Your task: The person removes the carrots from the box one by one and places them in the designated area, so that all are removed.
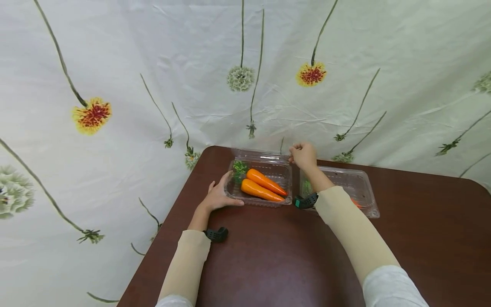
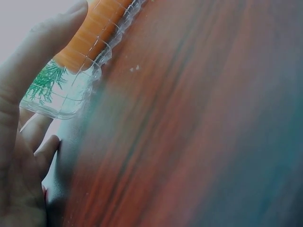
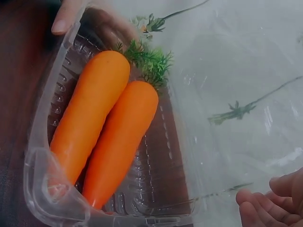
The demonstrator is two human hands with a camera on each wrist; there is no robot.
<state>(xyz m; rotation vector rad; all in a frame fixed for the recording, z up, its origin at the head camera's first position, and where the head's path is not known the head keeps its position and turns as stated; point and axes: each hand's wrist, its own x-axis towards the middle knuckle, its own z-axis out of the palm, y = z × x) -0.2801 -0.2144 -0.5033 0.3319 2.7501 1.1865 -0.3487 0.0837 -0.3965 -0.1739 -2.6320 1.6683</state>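
A clear plastic clamshell box [image 1: 268, 204] stands near the table's left back corner. Two orange carrots [image 3: 89, 116] with feathery green tops [image 3: 154, 64] lie side by side in it. My left hand [image 1: 218, 197] grips the box at its left end, thumb along the front wall and fingers around the side, as the left wrist view also shows. The hinged lid [image 1: 264, 157] is raised at the back, transparent and faint against the cloth. At its right edge is my right hand [image 1: 304, 157], fingers curled and fingertips pinching the lid.
A second clear plastic box [image 1: 362, 181] stands just to the right, partly under my right forearm, with bits of orange and green inside. The dark brown table [image 1: 268, 251] runs forward to a hanging white cloth [image 1: 199, 64] printed with flowers.
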